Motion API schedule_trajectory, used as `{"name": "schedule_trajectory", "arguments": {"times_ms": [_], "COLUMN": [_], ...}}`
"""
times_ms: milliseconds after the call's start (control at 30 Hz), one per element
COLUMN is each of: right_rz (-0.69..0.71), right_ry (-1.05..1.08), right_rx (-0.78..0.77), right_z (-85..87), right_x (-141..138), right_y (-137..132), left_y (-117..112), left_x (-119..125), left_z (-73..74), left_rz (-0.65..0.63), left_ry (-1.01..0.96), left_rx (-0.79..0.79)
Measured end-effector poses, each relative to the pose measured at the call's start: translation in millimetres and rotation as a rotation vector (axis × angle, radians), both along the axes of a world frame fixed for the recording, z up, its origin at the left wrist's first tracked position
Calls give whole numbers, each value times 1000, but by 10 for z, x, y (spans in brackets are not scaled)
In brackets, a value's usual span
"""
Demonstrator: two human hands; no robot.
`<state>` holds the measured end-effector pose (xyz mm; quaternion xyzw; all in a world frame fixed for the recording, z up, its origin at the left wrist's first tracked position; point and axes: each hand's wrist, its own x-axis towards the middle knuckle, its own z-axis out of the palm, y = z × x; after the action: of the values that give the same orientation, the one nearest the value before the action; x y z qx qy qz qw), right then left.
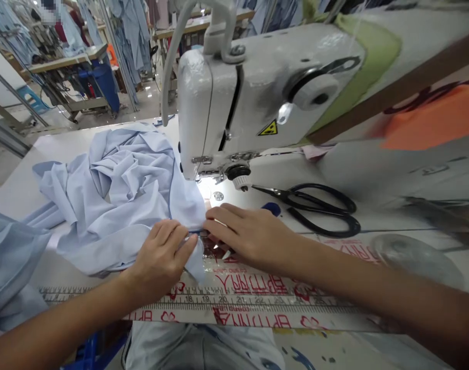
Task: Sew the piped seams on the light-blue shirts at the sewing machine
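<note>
A crumpled pale blue cloth garment lies heaped on the white sewing table, its edge running in under the presser foot of a white industrial sewing machine. My left hand pinches a fold of the cloth near the table's front. My right hand lies just right of it, fingertips on the folded edge close to the needle plate, thumb hidden. The needle is hidden behind the machine head and cloth.
Black-handled tailor's scissors lie right of the machine. A measuring tape strip runs along the table's front edge. More pale blue cloth hangs at the left. Other sewing stations and hanging garments stand behind.
</note>
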<state>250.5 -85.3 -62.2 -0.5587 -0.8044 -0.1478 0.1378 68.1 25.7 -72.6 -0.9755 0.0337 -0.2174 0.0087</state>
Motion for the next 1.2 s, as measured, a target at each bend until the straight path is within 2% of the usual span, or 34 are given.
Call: {"name": "schedule_trajectory", "arguments": {"times_ms": [67,133,200,300,400,467,533,633,767,867,1033,1200], "right_rz": [-5,8,-38,-187,-185,-104,-39,-40,-28,11,-18,110], "right_ry": [-106,-81,112,432,542,490,318,60,-105,-91,162,88], "right_rx": [1,3,37,121,73,-32,-108,-65,29,29,-86,-155], "right_z": [-15,-2,58,201,259,203,110,12,-7,-39,-86,-58], "right_x": [5,13,22,27,2,-32,-68,-108,-117,-92,-42,-26], "right_y": [17,47,72,86,83,72,53,18,-11,-8,52,80], "left_y": [14,25,31,33,37,43,49,54,53,48,34,14], "left_x": [15,30,37,31,23,24,30,43,46,28,-1,-8], "left_z": [6,10,10,8,9,5,-4,-16,-7,-1,-9,35], "left_rz": [-13,-21,-22,-14,-8,-21,-49,-77,-85,-89,-84,-116], "left_ry": [-5,-3,-7,-8,-2,3,7,6,-10,-32,-60,-81], "left_rx": [-13,-18,-23,-32,-41,-47,-47,-43,-37,-27,-14,-1]}}
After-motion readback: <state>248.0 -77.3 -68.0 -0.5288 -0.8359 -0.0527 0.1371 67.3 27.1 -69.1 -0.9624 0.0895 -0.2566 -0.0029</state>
